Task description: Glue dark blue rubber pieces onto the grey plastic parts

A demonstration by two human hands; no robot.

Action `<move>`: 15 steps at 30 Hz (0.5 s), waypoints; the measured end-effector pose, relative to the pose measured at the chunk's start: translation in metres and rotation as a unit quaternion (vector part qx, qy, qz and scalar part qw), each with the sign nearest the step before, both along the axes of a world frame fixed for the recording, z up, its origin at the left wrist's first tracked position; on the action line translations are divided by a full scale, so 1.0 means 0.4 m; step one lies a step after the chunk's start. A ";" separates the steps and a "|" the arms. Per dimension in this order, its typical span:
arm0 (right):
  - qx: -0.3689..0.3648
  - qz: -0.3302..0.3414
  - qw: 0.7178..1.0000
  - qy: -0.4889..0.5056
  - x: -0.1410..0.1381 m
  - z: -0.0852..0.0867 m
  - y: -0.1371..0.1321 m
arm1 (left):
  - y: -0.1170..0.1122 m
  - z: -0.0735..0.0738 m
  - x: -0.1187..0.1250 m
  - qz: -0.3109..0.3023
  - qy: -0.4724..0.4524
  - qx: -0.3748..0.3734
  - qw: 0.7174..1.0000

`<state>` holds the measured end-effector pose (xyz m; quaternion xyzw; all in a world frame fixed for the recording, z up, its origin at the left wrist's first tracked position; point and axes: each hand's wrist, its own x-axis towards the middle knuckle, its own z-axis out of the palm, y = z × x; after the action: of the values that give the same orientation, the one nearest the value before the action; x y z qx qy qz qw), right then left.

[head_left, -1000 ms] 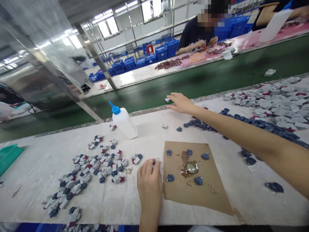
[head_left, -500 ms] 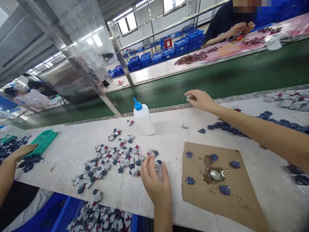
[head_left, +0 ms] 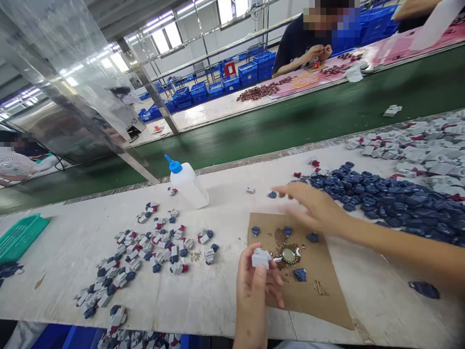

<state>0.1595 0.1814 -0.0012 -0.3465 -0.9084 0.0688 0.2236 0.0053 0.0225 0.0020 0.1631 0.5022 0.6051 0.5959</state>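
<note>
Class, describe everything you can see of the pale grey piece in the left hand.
The pale grey piece is small and blocky, flat-faced with a stepped outline, matt and plastic-looking. A dark reddish part seems to show at its left edge. The left hand holds it, thumb against its lower face, hiding part. It appears against the cardboard.

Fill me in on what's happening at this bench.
A person's left hand holds a pale grey piece by the left edge of the cardboard. The right hand, blurred, is open near its far edge. Dark blue pieces lie on the cardboard around a small round dish. A white bottle stands beyond, to the left.
</note>
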 end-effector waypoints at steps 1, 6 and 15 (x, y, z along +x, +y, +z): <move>-0.018 -0.061 0.995 -0.074 -0.002 -0.007 0.042 | -0.006 0.002 -0.007 0.014 -0.022 0.002 1.000; -0.066 -0.077 0.979 -0.177 -0.036 -0.036 0.128 | -0.054 0.005 -0.018 0.021 -0.081 0.010 0.996; -0.131 -0.100 0.972 -0.166 -0.090 -0.021 0.136 | -0.123 -0.033 -0.065 0.075 -0.014 -0.044 0.996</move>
<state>0.1234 0.2359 -0.0094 -0.4684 -0.8767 0.1064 0.0278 -0.0206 -0.0268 -0.0112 0.0905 0.5310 0.6275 0.5622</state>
